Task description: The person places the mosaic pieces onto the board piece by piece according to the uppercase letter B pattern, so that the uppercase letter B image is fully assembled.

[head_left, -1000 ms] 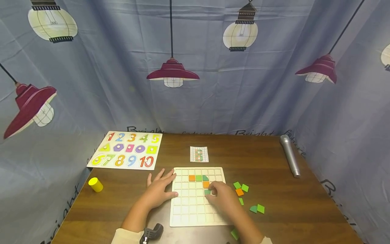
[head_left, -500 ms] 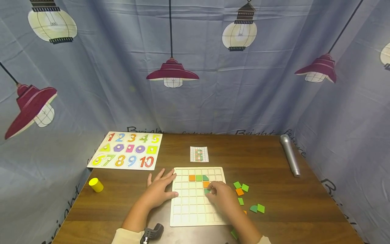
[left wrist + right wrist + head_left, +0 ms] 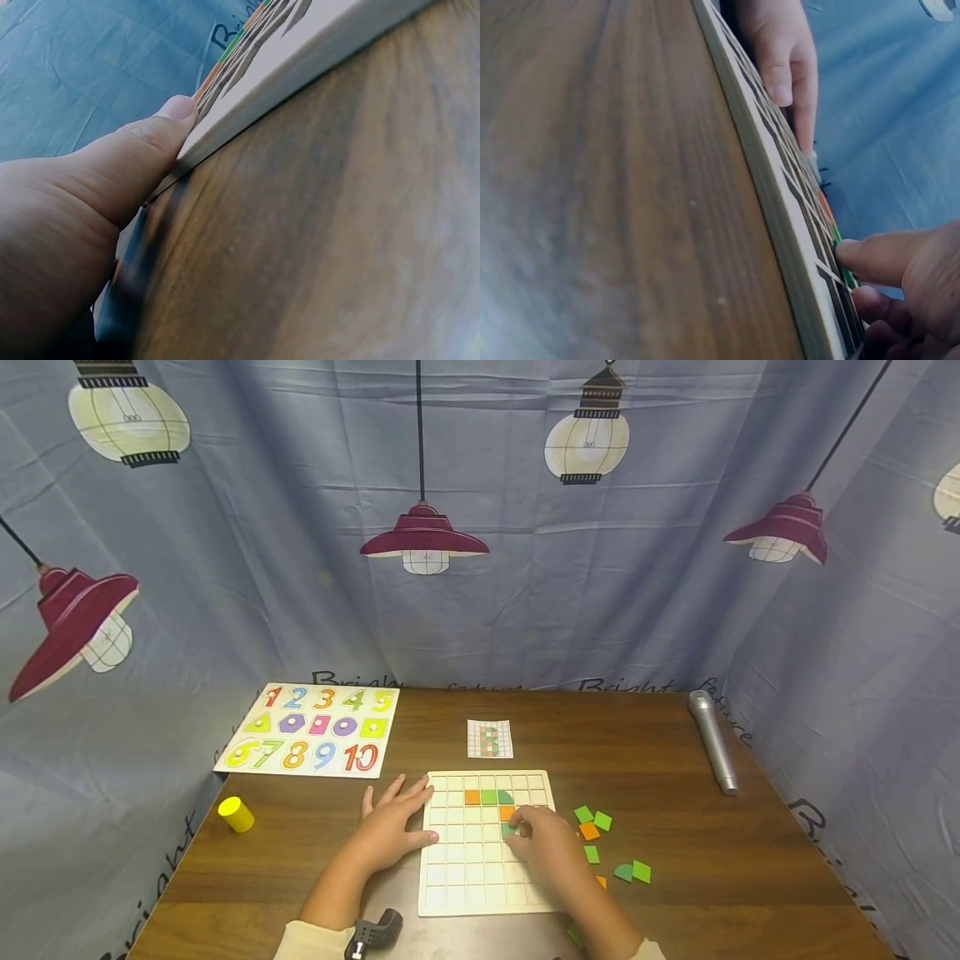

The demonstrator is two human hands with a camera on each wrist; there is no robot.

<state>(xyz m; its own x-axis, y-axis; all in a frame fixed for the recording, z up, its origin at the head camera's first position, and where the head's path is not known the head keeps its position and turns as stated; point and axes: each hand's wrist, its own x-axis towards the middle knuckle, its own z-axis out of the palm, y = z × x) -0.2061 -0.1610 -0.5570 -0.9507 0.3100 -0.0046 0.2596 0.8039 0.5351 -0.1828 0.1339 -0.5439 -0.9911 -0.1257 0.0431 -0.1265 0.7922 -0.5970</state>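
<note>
A pale wooden grid board (image 3: 465, 877) lies on the table. My left hand (image 3: 390, 833) rests at its left edge with fingers spread; in the left wrist view the thumb (image 3: 150, 142) touches the board's rim. Over the right half of the board, my right hand (image 3: 551, 843) pinches a dark green tile (image 3: 507, 831) between thumb and forefinger, low over a cell. The hand hides part of that tile. In the grid sit an orange square tile (image 3: 472, 797), a light green square tile (image 3: 489, 797), a dark green quarter-round tile (image 3: 506, 797) and another orange tile (image 3: 507, 813).
Several loose tiles (image 3: 602, 821) lie right of the board, some partly behind the right forearm. A small pattern card (image 3: 490, 740) lies beyond the board. At the back left is a number puzzle (image 3: 307, 731), with a yellow cylinder (image 3: 236, 814) nearer. A silver tube (image 3: 714, 743) lies far right.
The dark green tile has shifted slightly left with my right fingertips. An orange tile beside the right forearm has come into sight. The left hand has stayed still.
</note>
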